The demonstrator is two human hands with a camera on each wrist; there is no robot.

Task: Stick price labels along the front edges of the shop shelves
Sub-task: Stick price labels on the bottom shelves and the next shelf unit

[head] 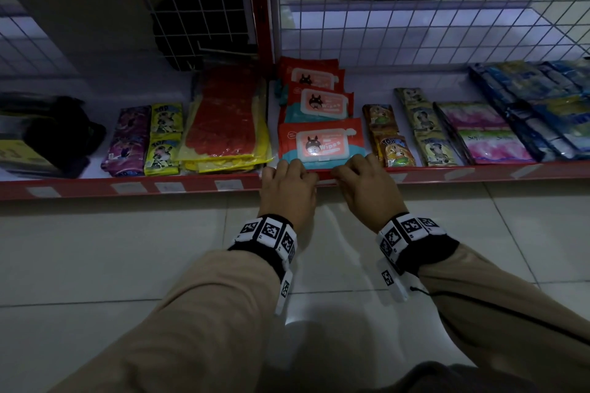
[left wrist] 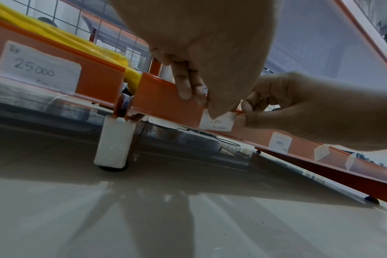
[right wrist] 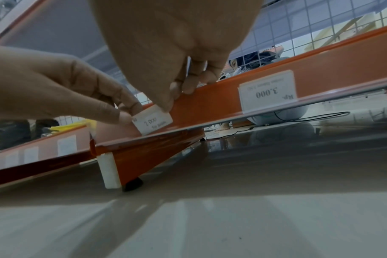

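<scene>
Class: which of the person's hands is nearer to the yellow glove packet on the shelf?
Left. The left hand is beside the yellow glove packet; the right hand is further right.

Low red shelf (head: pixel 134 185) runs across mid frame, standing on pale tiled floor (head: pixel 127 249) via a white foot (left wrist: pixel 114 141). On it, L to R: dark bundle (head: pixel 60 134), purple sachets (head: pixel 129 140), yellow sachets (head: pixel 162 140), red/yellow flat packs (head: pixel 226 124), 3 wipes packs (head: pixel 319 140) centre, small snack sachets (head: pixel 391 143), pink packs (head: pixel 488 134), blue packs (head: pixel 542 105) at right. White price labels (head: pixel 228 184) along front edge.
</scene>
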